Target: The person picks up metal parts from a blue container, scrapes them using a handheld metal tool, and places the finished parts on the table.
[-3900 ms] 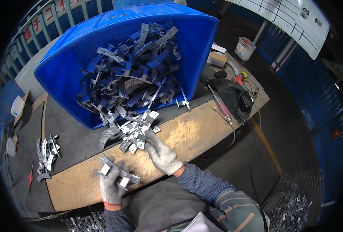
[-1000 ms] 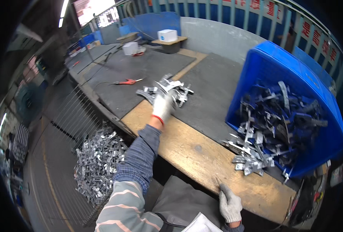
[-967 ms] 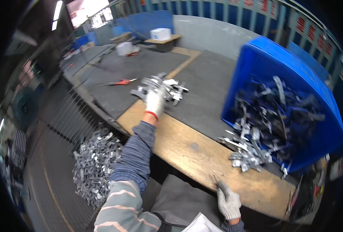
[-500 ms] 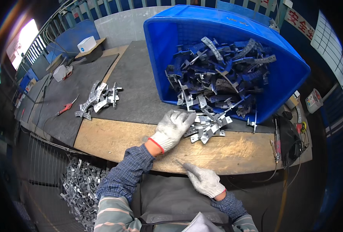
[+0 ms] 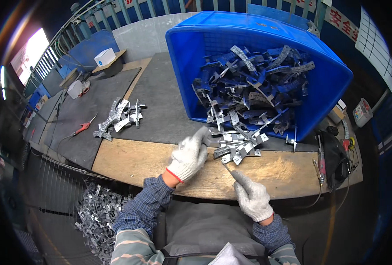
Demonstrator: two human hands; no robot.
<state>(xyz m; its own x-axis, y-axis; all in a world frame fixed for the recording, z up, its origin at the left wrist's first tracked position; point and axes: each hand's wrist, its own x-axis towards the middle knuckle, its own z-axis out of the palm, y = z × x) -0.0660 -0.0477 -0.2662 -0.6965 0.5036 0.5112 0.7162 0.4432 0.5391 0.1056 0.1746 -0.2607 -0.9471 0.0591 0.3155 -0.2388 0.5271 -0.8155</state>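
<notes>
My left hand [image 5: 189, 154], in a white knit glove with a red cuff edge, is above the wooden strip beside a small pile of metal brackets [image 5: 240, 148]. Motion smears its fingertips, so whether they hold anything cannot be told. In the gloved fingers of my right hand [image 5: 254, 199], a slim pointed metal tool [image 5: 229, 168] is gripped, its tip directed at the near side of the pile. Behind the pile, a blue plastic crate [image 5: 337, 88] lies tipped with its mouth facing me, full of similar brackets [image 5: 257, 84].
More brackets [image 5: 120, 117] lie on the dark mat at left, near red-handled cutters [image 5: 83, 127]. An air tool with a hose [image 5: 321, 165] and a black bag [image 5: 335, 159] occupy the right end. Below the table's left edge is a large heap of metal parts [image 5: 98, 216].
My left hand has drawn slightly back from the pile. My right hand has moved right and lifted its tool toward the pile's near side. The whole view has shifted slightly.
</notes>
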